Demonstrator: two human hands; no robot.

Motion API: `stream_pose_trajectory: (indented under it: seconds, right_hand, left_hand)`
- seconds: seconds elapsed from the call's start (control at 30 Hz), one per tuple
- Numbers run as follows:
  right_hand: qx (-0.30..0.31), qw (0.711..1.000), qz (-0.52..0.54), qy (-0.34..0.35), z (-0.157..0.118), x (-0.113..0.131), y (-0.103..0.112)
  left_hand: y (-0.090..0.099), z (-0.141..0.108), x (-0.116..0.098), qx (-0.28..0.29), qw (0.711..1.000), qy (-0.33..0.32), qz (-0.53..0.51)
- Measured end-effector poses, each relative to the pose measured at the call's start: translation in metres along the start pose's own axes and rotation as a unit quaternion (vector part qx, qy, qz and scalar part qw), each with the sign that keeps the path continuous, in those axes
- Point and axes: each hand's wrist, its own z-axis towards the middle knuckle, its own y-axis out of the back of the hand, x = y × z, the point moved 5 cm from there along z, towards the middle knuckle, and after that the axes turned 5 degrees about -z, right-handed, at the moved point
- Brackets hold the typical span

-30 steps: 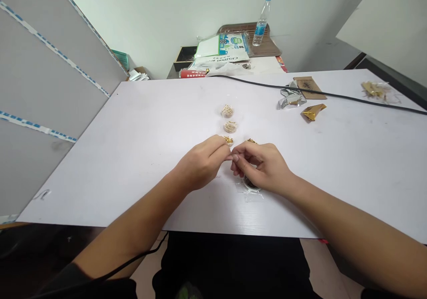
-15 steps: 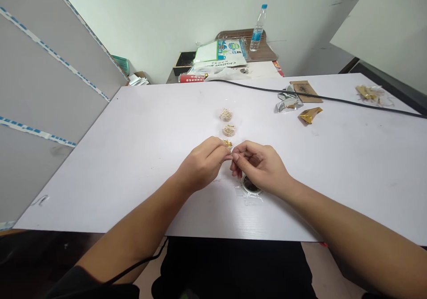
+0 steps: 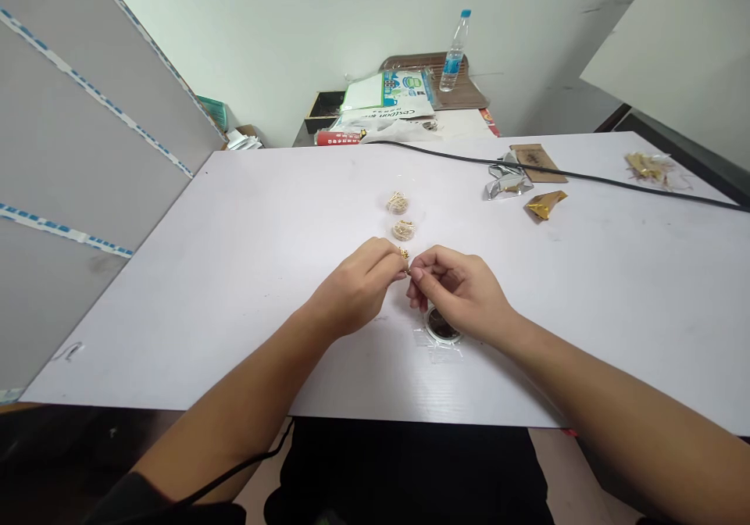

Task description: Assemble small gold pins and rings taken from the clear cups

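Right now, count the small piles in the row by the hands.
3 in view: one pale pile farthest away, a second pale pile nearer, and a gold pile nearest, partly behind the left hand. Either that or the right hand may hide more.

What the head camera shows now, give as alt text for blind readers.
Left hand and right hand pinch close together over a white table, anything between them too small to identify. Beyond lie two small piles of pale pieces; a water bottle stands behind the table.
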Motion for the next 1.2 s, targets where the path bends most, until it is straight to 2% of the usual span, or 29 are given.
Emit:
stream_pose_trajectory:
  seconds: [0.17, 0.3, 0.5, 0.67, 0.8, 1.07, 1.2]
  right_hand:
    - [-0.001, 0.999, 0.032, -0.019, 0.000, 0.002, 0.000]
    - [0.010, 0.997, 0.077, -0.027, 0.000, 0.004, -0.001]
    - [0.014, 0.993, 0.111, -0.023, 0.001, 0.007, -0.001]
    - [0.011, 0.994, 0.106, -0.017, 0.001, 0.008, 0.000]
    - [0.011, 0.994, 0.113, -0.002, 0.001, 0.008, 0.000]
    - [0.015, 0.996, 0.087, 0.007, 0.001, 0.009, -0.001]
    - [0.014, 0.997, 0.077, 0.012, 0.001, 0.007, -0.001]
  left_hand:
    - [0.002, -0.001, 0.005, -0.017, 0.998, 0.045, -0.027]
    - [0.007, -0.001, 0.010, -0.048, 0.988, 0.115, -0.092]
    - [-0.002, -0.003, 0.015, -0.014, 0.929, 0.232, -0.289]
    - [-0.010, -0.003, 0.013, 0.020, 0.884, 0.238, -0.401]
    - [-0.011, -0.003, 0.013, 0.031, 0.865, 0.244, -0.438]
    - [-0.014, -0.002, 0.011, 0.044, 0.856, 0.235, -0.458]
    - [-0.010, -0.004, 0.014, 0.039, 0.887, 0.239, -0.394]
